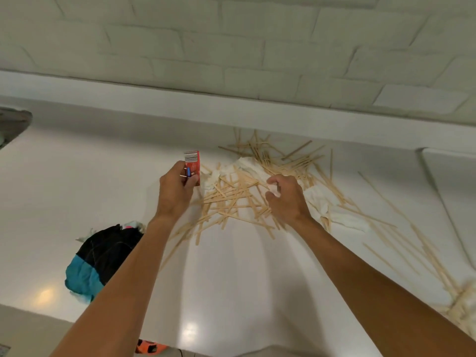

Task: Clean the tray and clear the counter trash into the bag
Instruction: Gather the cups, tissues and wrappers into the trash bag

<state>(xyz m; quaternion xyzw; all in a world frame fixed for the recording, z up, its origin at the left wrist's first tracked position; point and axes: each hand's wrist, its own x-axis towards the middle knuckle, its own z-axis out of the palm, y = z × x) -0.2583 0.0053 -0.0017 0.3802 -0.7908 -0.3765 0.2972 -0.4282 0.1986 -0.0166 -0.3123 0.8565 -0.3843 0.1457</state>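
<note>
White counter (90, 181), scattered wooden sticks (231, 197), pale brick wall (231, 34)

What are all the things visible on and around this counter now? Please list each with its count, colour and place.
wooden sticks: many, tan, scattered over the counter's middle and right
paper napkins: several, white, under the sticks
box: one, red with barcode, in the left hand
bag: one, black and teal, counter's left
counter: one, white
brick wall: one, white, behind the counter
left hand: holds the box
right hand: fingers curled over the napkins, grip unclear
</note>
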